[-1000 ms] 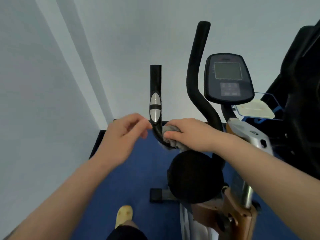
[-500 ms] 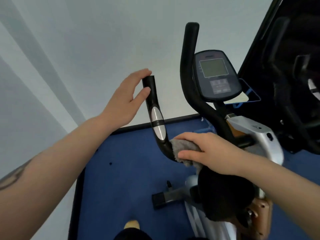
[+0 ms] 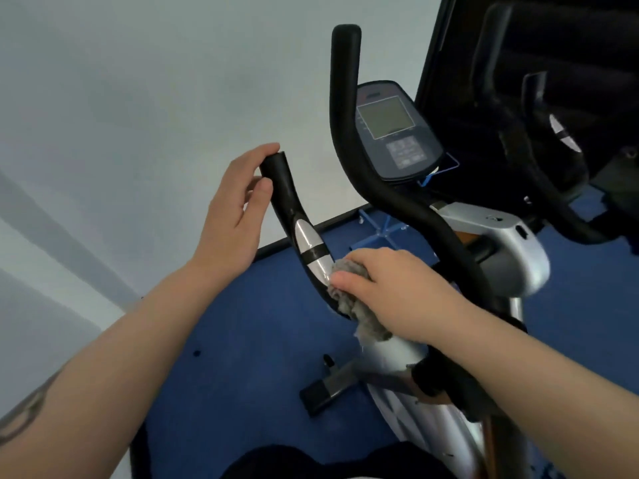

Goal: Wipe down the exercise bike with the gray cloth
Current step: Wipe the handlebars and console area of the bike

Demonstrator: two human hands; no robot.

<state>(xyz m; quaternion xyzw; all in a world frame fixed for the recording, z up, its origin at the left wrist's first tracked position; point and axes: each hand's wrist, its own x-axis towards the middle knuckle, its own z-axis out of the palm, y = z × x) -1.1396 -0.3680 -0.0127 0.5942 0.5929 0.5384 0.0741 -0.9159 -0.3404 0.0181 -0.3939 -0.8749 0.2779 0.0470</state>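
Exercise bike (image 3: 498,257), console (image 3: 394,133) behind handlebar (image 3: 363,167), blue floor (image 3: 224,340)

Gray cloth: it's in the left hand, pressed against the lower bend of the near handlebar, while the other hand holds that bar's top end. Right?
Not quite. The head view shows the gray cloth in the right hand, pressed against the lower bend of the near handlebar. The left hand holds that bar's top end.

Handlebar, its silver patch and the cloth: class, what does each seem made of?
Handlebar: probably glossy black plastic or coated metal; it shows highlights.
Silver patch: seemingly polished metal; mirror-like sheen.
Cloth: soft gray fabric, crumpled and fuzzy-edged.
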